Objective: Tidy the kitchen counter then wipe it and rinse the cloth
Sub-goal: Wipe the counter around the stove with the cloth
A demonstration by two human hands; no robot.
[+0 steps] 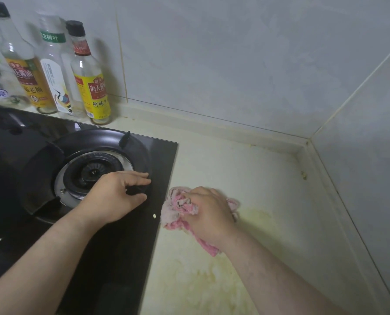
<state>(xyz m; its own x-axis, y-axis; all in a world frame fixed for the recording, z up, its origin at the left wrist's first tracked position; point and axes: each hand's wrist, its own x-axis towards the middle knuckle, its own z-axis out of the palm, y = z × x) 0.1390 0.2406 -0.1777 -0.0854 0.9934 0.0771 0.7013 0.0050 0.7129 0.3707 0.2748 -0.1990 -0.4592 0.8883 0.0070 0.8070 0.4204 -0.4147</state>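
A pink terry cloth (178, 214), nubbly and worn pale in patches, sits bunched on a pale counter (246, 173) whose smooth, faintly matt surface carries yellowish staining. Beside it, the hob (126, 258) is black glass, glossy enough to throw reflections. Its pan support (98, 136) is dark metal with a dull sheen, set round a bright, polished metal burner collar (61, 178). Behind stand clear bottles (91, 71) with glossy printed labels and black plastic caps. The wall tiles (235, 53) are pale grey, smooth and softly glazed, with off-white grout.
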